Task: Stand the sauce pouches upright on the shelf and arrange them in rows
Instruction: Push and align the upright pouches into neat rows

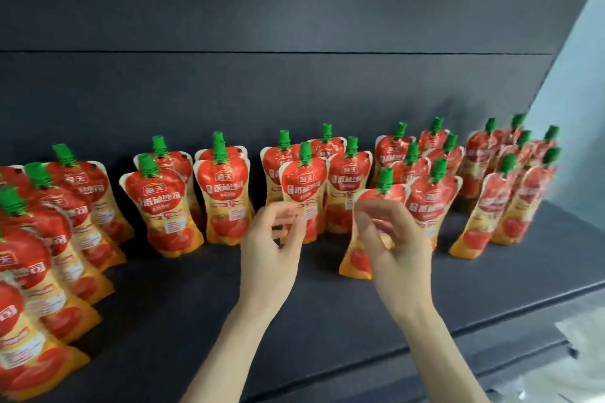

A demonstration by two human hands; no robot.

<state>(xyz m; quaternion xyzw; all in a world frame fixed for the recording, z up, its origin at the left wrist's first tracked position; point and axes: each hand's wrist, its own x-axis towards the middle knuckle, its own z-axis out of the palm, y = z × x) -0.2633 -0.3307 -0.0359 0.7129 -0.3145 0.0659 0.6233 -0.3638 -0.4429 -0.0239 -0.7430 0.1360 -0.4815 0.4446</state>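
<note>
Your right hand [388, 239] pinches the waist of a sauce pouch [363, 232], fingers curled round its left edge, and the pouch stands upright on the dark shelf [294, 321]. Your left hand [273, 249] hangs just beside it, fingers loosely curled, tips at the front pouch [302, 196] of the next row; whether they grip it, I cannot tell. Beyond both hands, green-capped pouches stand in rows, more crowding far left.
</note>
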